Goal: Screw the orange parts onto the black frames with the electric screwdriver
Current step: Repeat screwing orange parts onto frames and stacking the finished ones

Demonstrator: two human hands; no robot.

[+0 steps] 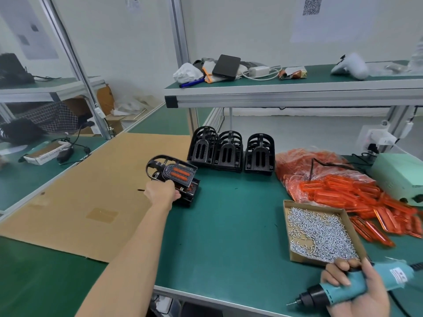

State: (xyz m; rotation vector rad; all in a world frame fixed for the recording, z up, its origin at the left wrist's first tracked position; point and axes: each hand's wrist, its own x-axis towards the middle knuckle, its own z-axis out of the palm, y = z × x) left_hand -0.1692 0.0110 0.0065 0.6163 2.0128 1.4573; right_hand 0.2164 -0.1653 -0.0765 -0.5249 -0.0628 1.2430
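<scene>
Our L hand (163,191) grips black frame (172,173) w/ orange part (180,174); R hand (357,291) grips electric screwdriver (348,288) over desk (229,225) edge.

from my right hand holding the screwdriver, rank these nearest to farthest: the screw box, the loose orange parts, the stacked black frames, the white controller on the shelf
1. Screw box, just above the right hand.
2. Loose orange parts, beyond the box.
3. Stacked black frames, back centre.
4. White controller, upper shelf.

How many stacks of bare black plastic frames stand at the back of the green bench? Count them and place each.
3, side by side in a row: left stack, middle stack, right stack. How many frames each stack holds cannot be told; lower ones are hidden.
</scene>
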